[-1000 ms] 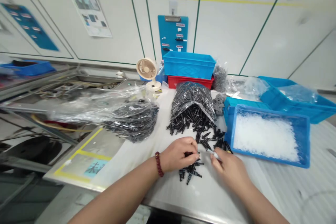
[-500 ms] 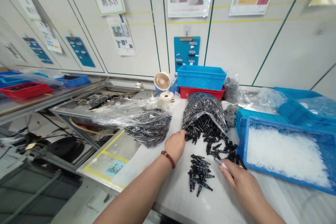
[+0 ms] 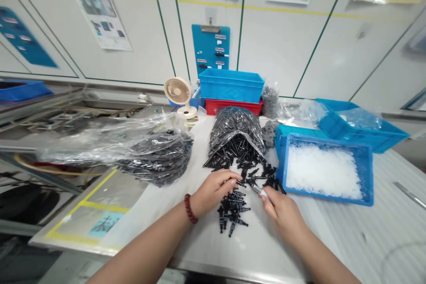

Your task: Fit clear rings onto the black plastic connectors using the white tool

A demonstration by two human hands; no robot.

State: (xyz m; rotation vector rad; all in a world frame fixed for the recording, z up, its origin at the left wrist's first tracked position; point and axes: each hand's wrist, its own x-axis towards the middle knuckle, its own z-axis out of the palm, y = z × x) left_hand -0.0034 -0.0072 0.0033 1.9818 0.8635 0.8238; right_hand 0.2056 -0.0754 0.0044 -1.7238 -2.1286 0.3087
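My left hand (image 3: 218, 188), with a beaded bracelet (image 3: 190, 208) at the wrist, pinches a small black part (image 3: 240, 183). Facing it from the right, my right hand (image 3: 279, 208) is closed around a tool (image 3: 258, 189) with a white handle and a metal tip. The tip is close to the black part; whether they touch is unclear. Just below my left hand lies a small pile of black parts with grey rings (image 3: 233, 208). Behind both hands, loose black parts spill from an open clear bag (image 3: 236, 122).
A blue bin of small white pieces (image 3: 324, 171) stands at the right. On the left lies another clear bag of black parts (image 3: 159, 155). Farther back are a beige fan (image 3: 178, 92), a blue bin (image 3: 231, 86) on a red bin (image 3: 233, 106), and a metal strip (image 3: 409, 194) far right.
The view has turned right. My left hand has moved from the bag's mouth towards my right hand and now holds a black part. The tool has come near that part.
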